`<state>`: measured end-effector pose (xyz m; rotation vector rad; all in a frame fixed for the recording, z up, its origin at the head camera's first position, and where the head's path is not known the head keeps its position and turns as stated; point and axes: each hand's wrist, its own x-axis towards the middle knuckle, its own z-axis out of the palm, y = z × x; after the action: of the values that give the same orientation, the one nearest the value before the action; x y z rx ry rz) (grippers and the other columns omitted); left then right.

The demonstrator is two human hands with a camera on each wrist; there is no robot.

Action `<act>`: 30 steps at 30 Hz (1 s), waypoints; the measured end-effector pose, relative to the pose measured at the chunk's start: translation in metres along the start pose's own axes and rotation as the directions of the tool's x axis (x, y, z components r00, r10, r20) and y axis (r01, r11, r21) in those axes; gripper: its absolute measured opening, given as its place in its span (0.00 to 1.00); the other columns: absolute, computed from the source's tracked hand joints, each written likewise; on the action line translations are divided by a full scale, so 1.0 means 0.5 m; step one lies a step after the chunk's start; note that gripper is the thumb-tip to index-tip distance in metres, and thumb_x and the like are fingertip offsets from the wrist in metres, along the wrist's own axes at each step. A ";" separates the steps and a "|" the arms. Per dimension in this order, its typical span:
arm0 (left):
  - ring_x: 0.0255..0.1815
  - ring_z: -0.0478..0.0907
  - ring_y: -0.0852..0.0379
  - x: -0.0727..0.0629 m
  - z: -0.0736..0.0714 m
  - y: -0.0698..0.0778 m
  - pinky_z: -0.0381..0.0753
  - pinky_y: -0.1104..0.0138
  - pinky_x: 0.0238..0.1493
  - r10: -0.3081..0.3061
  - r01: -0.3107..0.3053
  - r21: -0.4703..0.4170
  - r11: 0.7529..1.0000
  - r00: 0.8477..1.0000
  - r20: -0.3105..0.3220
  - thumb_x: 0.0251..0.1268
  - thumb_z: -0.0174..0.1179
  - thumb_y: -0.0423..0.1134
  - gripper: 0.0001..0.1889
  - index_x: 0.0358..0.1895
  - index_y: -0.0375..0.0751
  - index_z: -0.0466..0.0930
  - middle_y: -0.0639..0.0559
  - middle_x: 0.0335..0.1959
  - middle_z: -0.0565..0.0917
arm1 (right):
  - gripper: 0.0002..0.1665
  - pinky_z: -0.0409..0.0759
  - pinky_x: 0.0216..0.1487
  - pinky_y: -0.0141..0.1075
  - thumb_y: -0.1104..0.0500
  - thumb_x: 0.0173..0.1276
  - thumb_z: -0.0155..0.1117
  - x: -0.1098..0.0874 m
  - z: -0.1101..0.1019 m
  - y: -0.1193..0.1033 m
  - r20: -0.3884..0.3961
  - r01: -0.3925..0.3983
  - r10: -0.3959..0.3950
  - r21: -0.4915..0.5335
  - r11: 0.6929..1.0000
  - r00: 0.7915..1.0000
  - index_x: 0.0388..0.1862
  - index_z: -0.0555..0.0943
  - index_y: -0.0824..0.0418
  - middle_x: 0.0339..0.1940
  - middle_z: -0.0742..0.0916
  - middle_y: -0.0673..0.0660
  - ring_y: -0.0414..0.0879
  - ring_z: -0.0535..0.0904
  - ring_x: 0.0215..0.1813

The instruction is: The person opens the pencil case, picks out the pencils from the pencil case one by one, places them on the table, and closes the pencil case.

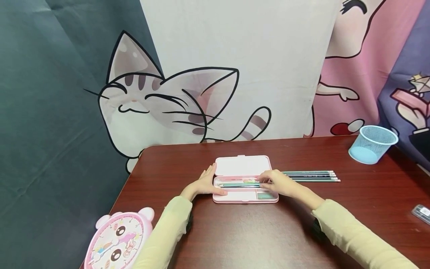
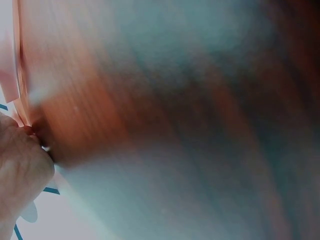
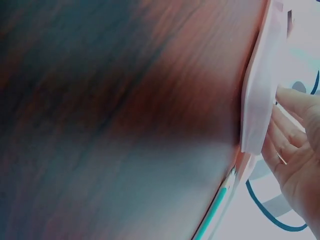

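Note:
A pink pencil case (image 1: 242, 196) lies on the table with its lid (image 1: 242, 165) folded back and white inside. Several pencils (image 1: 236, 184) in green and dark tones lie lengthwise in its tray. My left hand (image 1: 203, 184) rests at the case's left end, fingers stretched along the side and thumb over the near edge. At the right end, my right hand (image 1: 277, 182) reaches in with bent fingers and pinches a pencil at its end; the fingertips are partly hidden. The right wrist view has these fingers (image 3: 285, 132) behind the case wall (image 3: 260, 100).
Several more pencils (image 1: 312, 176) lie side by side right of the case. A blue mesh pen holder (image 1: 373, 145) stands at the back right. A small clear-and-grey item (image 1: 421, 213) is by the right edge, a pink clock (image 1: 117, 241) at the front left.

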<state>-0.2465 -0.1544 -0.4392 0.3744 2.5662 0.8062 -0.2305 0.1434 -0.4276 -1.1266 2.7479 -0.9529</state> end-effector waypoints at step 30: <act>0.76 0.31 0.52 -0.001 -0.003 0.005 0.34 0.57 0.74 0.001 -0.001 0.031 1.000 1.000 0.004 0.40 0.68 0.61 0.64 0.73 0.43 0.29 0.48 0.75 0.36 | 0.12 0.77 0.31 0.31 0.75 0.47 0.67 -0.122 -0.102 0.088 -0.247 0.151 -0.215 -0.253 0.956 0.945 0.30 0.79 0.64 0.28 0.82 0.52 0.37 0.77 0.30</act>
<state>-0.2465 -0.1533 -0.4366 0.3867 2.5774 0.7653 -0.2254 0.2337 -0.4224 -1.4086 3.0849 -0.8829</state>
